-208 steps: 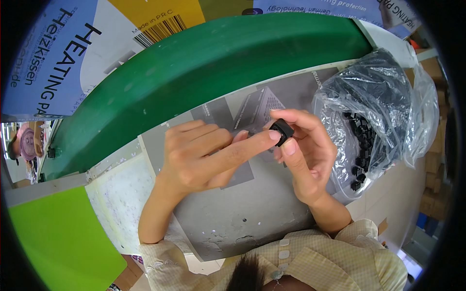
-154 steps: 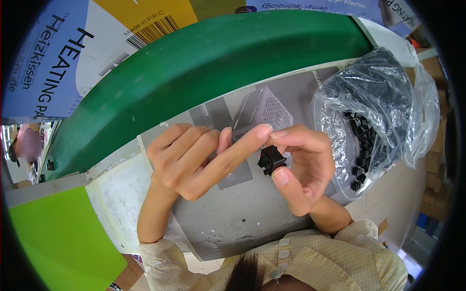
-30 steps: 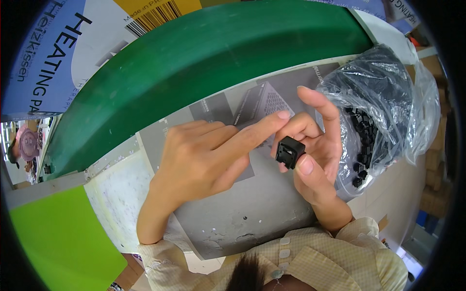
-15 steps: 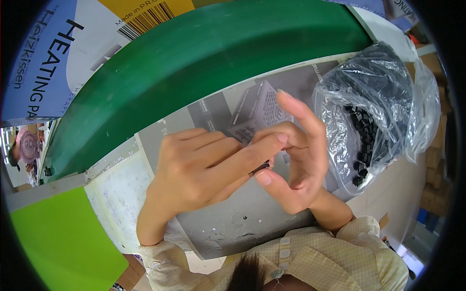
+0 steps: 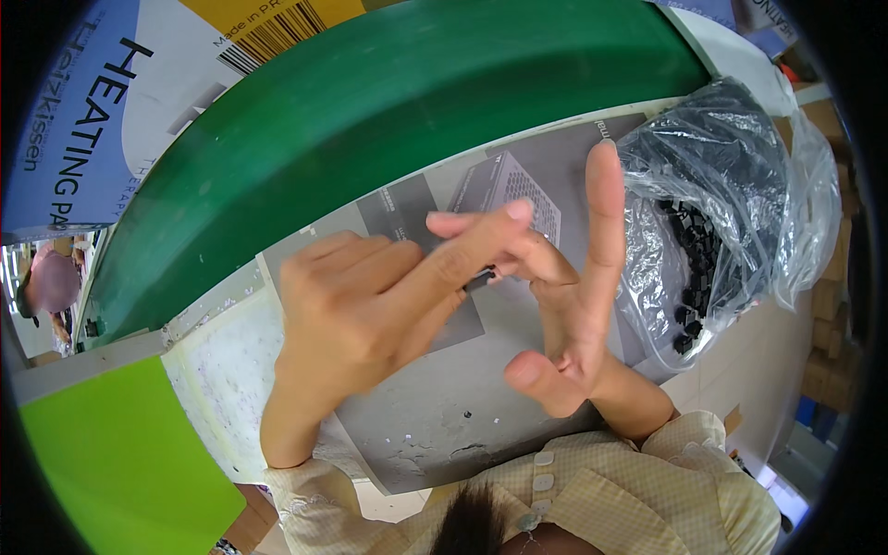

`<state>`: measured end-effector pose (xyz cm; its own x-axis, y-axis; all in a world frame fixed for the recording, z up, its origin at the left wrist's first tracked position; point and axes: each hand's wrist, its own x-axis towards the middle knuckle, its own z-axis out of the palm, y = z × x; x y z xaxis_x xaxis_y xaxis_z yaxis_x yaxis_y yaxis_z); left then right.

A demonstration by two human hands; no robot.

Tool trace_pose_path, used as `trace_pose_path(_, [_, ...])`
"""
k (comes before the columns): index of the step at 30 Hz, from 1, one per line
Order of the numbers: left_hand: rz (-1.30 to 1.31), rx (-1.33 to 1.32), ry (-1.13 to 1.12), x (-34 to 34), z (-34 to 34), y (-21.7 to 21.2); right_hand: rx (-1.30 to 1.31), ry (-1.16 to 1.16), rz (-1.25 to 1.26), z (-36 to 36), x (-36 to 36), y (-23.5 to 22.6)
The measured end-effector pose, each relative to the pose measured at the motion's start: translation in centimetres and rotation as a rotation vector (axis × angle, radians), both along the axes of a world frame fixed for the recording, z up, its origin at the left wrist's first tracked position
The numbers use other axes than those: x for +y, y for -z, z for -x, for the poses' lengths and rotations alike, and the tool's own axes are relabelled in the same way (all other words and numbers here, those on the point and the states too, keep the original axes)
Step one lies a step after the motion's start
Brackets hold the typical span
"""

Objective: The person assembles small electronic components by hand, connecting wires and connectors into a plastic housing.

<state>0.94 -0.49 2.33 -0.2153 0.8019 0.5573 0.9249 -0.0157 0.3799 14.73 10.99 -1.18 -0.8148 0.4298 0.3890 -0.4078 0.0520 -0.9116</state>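
One small black plastic part (image 5: 481,276), mostly hidden, pinched between fingertips of left hand (image 5: 370,314) and right hand (image 5: 564,305), above grey mat (image 5: 435,407). Left fingers stretched across, pressing part; right hand mostly spread, one finger pointing up, thumb free. Just right of right hand, one clear plastic bag (image 5: 731,203) holding many black parts (image 5: 692,277), too many to count. Beyond both hands, one green curved rim (image 5: 370,120).

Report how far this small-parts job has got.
Done: no finished pieces show on the grey sheet. In hand: one small black part, mostly hidden, pinched between the left hand and the right hand, whose grip is open-palmed. Left: many black parts sit in the clear plastic bag.
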Motion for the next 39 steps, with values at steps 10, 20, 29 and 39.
trace_pose_path(10, [-0.101, -0.345, -0.33, -0.7, 0.7, -1.7, -0.063, -0.144, -0.179, -0.2, 2.1, -1.0])
trace_pose_path(20, [0.183, 0.162, 0.055, -1.4, -1.3, -2.4, -0.174, -0.121, 0.132, -0.2, 0.7, -2.9])
trace_pose_path(29, [-0.136, 0.036, -0.179, -1.2, 0.8, -2.5, -0.132, -0.183, 0.092, -0.5, 1.6, -2.5])
trace_pose_path(39, [-0.047, 0.263, 0.037, -0.7, -1.5, 0.8, -0.151, -0.184, 0.032, -0.3, 1.1, -2.3])
